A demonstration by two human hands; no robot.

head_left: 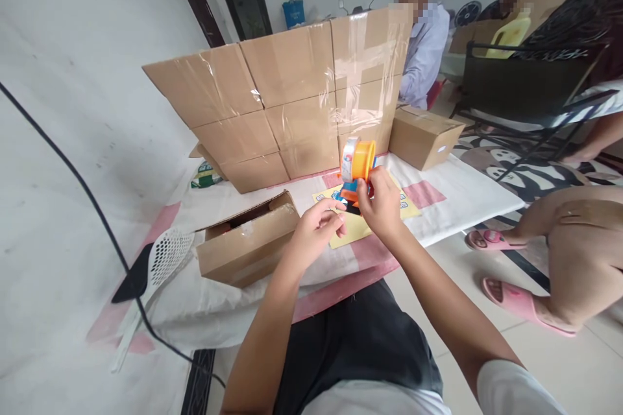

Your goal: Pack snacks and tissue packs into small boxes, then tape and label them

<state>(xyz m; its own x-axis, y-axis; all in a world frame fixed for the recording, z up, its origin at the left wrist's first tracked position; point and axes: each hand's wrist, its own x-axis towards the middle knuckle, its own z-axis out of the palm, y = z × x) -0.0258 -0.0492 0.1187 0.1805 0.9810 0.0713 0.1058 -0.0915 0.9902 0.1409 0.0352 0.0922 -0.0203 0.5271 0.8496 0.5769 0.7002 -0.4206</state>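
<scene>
My right hand (381, 206) is closed around the handle of an orange and blue tape dispenser (357, 165), held upright above the table with a roll of clear tape on it. My left hand (318, 225) is just to the left, fingers pinched together, apparently on the loose end of the tape. Below both hands lies a yellow printed sheet (363, 222) on the white and pink tablecloth (452, 198). A small open cardboard box (248, 241) sits on the table left of my left hand.
A wall of taped cardboard boxes (287, 104) stands at the back of the table, with one closed box (423, 136) to its right. A white slotted scoop (165, 256) and a black cable (87, 198) lie left. Other people sit behind and right.
</scene>
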